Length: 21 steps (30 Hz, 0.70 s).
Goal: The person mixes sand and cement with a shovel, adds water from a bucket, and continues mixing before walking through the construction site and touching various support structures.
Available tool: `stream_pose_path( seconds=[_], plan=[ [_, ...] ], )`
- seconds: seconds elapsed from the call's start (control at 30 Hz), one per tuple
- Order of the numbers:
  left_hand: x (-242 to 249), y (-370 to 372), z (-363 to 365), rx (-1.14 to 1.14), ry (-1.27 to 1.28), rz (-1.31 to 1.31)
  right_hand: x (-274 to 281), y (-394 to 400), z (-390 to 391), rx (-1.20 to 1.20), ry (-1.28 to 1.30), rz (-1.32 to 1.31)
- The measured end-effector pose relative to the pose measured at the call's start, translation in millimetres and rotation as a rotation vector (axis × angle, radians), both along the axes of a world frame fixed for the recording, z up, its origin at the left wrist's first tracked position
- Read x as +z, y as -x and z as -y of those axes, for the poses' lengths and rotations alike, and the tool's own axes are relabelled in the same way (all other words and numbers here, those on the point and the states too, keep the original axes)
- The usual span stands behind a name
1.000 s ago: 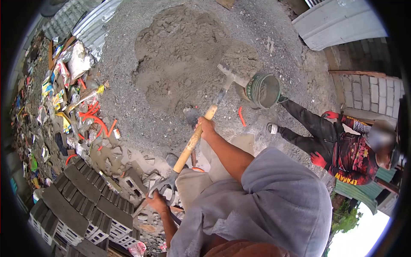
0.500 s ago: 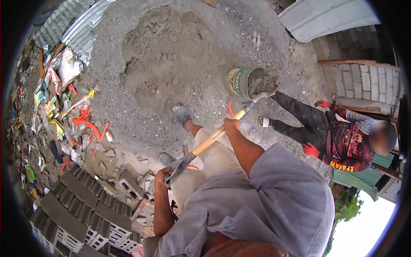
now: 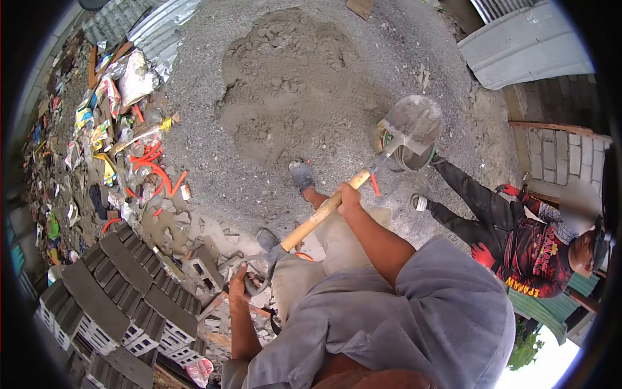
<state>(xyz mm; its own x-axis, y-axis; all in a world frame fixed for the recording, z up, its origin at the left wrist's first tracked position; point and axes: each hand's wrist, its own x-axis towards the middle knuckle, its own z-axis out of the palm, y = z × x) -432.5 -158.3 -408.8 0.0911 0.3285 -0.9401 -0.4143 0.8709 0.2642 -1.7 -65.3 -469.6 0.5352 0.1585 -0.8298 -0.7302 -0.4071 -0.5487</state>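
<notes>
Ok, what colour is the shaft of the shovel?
The shaft is light yellowish tan, with some darker smudges. It shows best in the head view.

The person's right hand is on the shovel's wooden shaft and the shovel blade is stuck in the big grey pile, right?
Not quite. The shovel blade isn't stuck in the big grey pile; the head view shows it at the bucket, hiding part of it. The right hand is indeed on the wooden shaft.
</notes>
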Motion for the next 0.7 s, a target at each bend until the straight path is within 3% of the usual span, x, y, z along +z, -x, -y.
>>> stream_pose_path(
  seconds=[0.03,0.13,0.17,0.23,0.27,0.37,0.4,0.47,0.5,0.53,0.6,0.67,0.7],
  plan=[
    [13,11,9,0.07,0.17,0.035,-13,20,-6,0.017,-0.015,-0.05],
    [40,42,74,0.253,0.136,-0.176,-61,106,-18,0.096,-0.023,-0.06],
    [35,57,104,0.35,0.118,-0.24,-66,137,-19,0.153,0.026,-0.154],
    [97,46,107,0.407,0.076,-0.502,-60,195,-24,0.257,0.096,-0.346],
    [105,54,130,0.477,0.111,-0.552,-54,222,-23,0.302,0.121,-0.447],
    [128,37,148,0.581,0.131,-0.719,-60,274,-32,0.477,0.161,-0.499],
    [130,20,138,0.6,0.11,-0.81,-67,276,-51,0.523,0.161,-0.458],
    [113,-30,62,0.702,0.133,-0.699,-99,259,-110,0.506,0.181,-0.407],
    [80,-60,6,0.702,0.178,-0.728,-129,228,-165,0.506,0.072,-0.398],
    [36,-85,-36,0.666,0.003,-0.669,-150,182,-236,0.558,0.02,-0.417],
    [7,-149,-151,0.675,-0.127,-0.709,-167,115,-360,0.601,0.028,-0.405],
    [-5,-164,-189,0.68,-0.185,-0.661,-187,98,-383,0.622,0.014,-0.462],
    [-43,-145,-171,0.634,-0.187,-0.714,-199,106,-380,0.593,-0.012,-0.412]
  ],
)
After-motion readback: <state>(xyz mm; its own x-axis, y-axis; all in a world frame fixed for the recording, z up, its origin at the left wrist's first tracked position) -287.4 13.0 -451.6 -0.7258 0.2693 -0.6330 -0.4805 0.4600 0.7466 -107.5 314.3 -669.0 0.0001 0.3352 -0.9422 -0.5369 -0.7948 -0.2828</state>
